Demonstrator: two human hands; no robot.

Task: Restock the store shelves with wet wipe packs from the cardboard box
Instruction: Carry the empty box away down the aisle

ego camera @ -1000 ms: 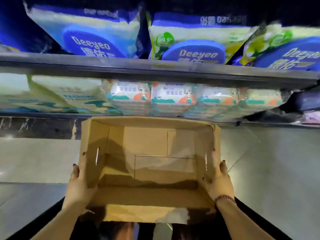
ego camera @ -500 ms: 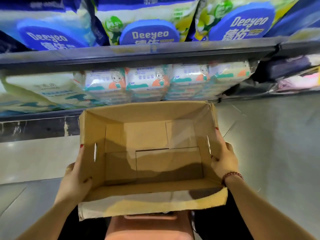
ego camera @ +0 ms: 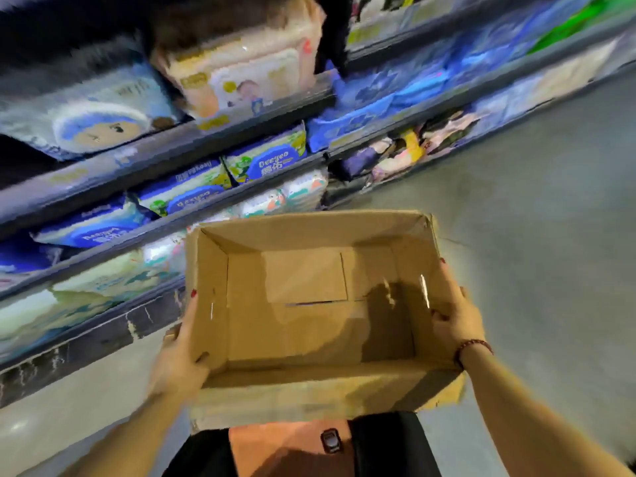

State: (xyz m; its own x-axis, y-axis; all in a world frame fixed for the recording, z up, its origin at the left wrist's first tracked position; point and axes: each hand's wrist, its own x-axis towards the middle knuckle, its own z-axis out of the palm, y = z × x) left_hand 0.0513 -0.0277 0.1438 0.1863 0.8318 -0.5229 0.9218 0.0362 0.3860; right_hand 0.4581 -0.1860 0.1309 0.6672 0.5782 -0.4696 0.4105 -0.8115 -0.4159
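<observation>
I hold an open cardboard box (ego camera: 309,339) in front of my body, and nothing lies inside it. My left hand (ego camera: 180,359) grips its left wall, thumb inside and fingers outside. My right hand (ego camera: 454,321) grips the right wall the same way. Wet wipe packs (ego camera: 285,196) with orange and teal print stand in a row on the lowest shelf, behind the box's far edge. Blue and white Deeyeo packs (ego camera: 272,160) fill the shelf above them.
Dark metal shelves (ego camera: 103,256) run diagonally from lower left to upper right. Larger baby-product packs (ego camera: 241,77) sit on the higher shelves. Mixed coloured packets (ego camera: 406,149) lie on a low shelf to the right. Grey tiled floor (ego camera: 533,218) spreads out on the right.
The box has risen off the floor with both hands still on its sides. My view has lifted and swung right, so the shelves now slant and higher shelves show.
</observation>
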